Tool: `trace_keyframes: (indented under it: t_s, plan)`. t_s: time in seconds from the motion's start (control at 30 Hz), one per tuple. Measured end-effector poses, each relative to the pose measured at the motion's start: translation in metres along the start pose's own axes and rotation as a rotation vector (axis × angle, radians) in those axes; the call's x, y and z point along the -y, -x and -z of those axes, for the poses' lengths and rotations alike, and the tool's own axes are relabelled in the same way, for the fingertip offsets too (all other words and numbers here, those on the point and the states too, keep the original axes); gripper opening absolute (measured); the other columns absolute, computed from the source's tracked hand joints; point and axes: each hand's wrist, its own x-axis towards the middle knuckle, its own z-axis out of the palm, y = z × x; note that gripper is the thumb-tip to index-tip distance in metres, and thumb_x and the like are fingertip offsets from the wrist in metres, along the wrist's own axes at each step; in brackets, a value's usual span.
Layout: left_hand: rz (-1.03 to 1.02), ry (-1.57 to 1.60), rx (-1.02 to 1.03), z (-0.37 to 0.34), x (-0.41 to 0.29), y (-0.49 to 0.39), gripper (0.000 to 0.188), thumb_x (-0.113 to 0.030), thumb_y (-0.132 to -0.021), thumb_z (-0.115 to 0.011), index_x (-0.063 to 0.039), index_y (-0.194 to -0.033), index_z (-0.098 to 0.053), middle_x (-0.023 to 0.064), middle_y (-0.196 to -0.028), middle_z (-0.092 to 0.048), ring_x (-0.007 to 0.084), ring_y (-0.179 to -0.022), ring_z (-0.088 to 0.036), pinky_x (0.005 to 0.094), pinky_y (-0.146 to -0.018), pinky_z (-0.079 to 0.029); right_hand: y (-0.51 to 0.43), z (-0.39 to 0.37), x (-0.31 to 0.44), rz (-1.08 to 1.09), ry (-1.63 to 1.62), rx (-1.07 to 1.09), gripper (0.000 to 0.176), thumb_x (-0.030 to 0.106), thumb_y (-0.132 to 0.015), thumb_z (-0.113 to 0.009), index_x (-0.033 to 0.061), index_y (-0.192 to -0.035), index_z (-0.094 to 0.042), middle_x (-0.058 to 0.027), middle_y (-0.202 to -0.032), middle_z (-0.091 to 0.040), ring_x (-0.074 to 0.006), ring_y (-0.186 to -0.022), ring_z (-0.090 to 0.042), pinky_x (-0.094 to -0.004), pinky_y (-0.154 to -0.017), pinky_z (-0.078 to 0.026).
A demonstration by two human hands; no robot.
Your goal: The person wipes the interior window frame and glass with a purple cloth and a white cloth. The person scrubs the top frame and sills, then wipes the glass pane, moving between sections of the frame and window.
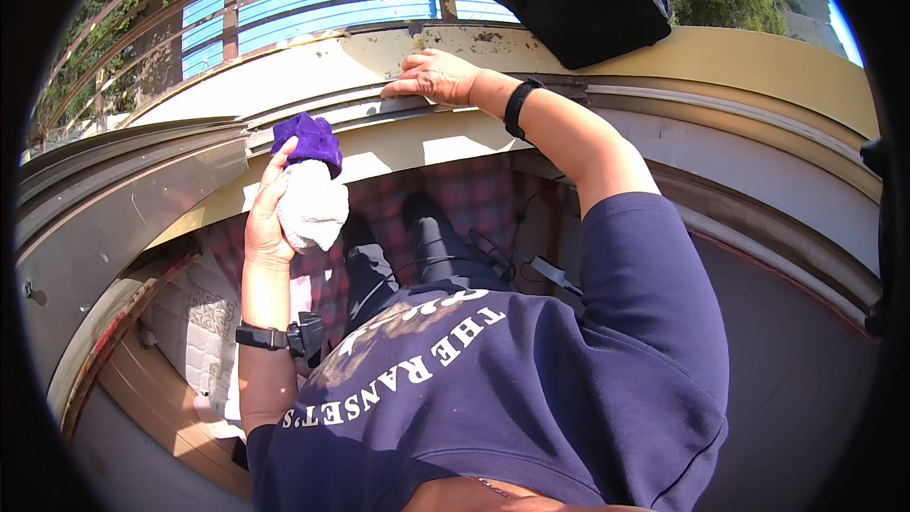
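My left hand [269, 217] is closed around a white terry cloth [311, 205] and a purple cloth [310, 142] bunched above it, over the inner edge of the windowsill. To the right, my right hand [435, 78] rests on the metal window track [355, 101], its fingers bent towards the left. Whether its fingertips hold anything small cannot be told. The pale sill [469, 43] beyond the track has dark, flaking patches.
Outside stand rusty metal bars [231, 21] before blue sheeting. A black bag-like object [569, 7] lies over the sill at the top. Below are a checked cloth [462, 199], a quilted mattress [206, 313], cables and a white power strip [554, 274]. A sliding window frame [142, 206] is at left.
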Motion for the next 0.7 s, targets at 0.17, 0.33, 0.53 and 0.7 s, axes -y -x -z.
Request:
trace_keyframes:
  t_s: [0.17,0.33,0.53,0.7]
  plan:
    - [-0.057,0.035,-0.028,-0.014,0.004,0.005,0.061,-0.015,-0.087,-0.058,-0.005,-0.145,-0.039,0.0126,-0.115,-0.062,0.022,-0.106,-0.062,0.0361,-0.094,-0.052,-0.001,-0.004,-0.022,0.127,0.12,0.087,0.054,0.01,-0.095,-0.045,0.0319,-0.144,-0.038,-0.0072,-0.104,-0.058,-0.0233,-0.102,-0.058,-0.0377,-0.092,-0.045]
    - [-0.066,0.035,-0.069,-0.023,-0.001,0.01,0.061,-0.014,-0.087,-0.056,-0.005,-0.145,-0.039,0.0116,-0.113,-0.064,0.021,-0.104,-0.063,0.0347,-0.093,-0.051,-0.012,-0.005,-0.03,0.171,-0.086,0.087,0.039,0.01,-0.094,-0.046,0.02,-0.132,-0.049,-0.0066,-0.086,-0.061,-0.0256,-0.094,-0.06,-0.0347,-0.081,-0.054]
    - [-0.095,0.073,-0.089,-0.035,0.0,0.01,0.064,-0.017,-0.086,-0.058,-0.004,-0.145,-0.038,0.0122,-0.112,-0.064,0.0211,-0.104,-0.063,0.0354,-0.093,-0.052,-0.022,-0.005,-0.024,0.172,-0.106,0.073,0.029,0.011,-0.093,-0.047,0.0164,-0.121,-0.052,-0.007,-0.087,-0.062,-0.0274,-0.093,-0.061,-0.0369,-0.082,-0.053]
    - [-0.11,0.102,-0.108,-0.039,0.0,0.01,0.065,-0.017,-0.085,-0.059,-0.005,-0.145,-0.038,0.0124,-0.114,-0.063,0.0217,-0.105,-0.063,0.0366,-0.094,-0.053,-0.033,0.018,-0.007,-0.197,-0.358,-0.125,0.04,-0.004,-0.087,-0.05,0.0128,-0.123,-0.05,-0.012,-0.097,-0.065,-0.0322,-0.099,-0.06,-0.0393,-0.088,-0.051]
